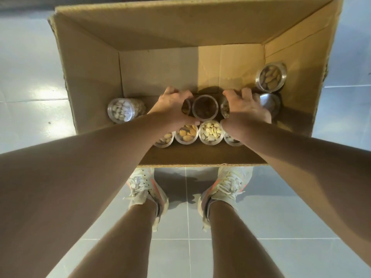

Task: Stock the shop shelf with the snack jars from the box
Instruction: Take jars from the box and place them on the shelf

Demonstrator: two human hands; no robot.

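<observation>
**Head view: both hands down in the box among the jars**

Head view looks straight down into an open cardboard box standing on a pale tiled floor. I have both arms reaching in from six o'clock. My left hand is curled over a jar that shows only as a sliver of rim past the fingers; I cannot tell whether the grip has closed on it. My right hand is cupped the same way over another jar, most of it hidden under the palm, and again I cannot say if it is gripped. Between the two hands stands a dark-filled jar, touched by neither as far as I can see.

Toward six o'clock of the hands runs a row of jars: a golden-snack jar, a pale-nut jar, and two more at the row's ends, one half covered by my left wrist, one by my right. At nine o'clock a pistachio jar lies against the left wall. At two o'clock a brown-nut jar sits in the corner, with a shiny-lidded jar just beside it, partly behind my right hand; its contents are unreadable.

My sneakers show below the box, toes cut off by its near edge. No shelf is in view.
</observation>
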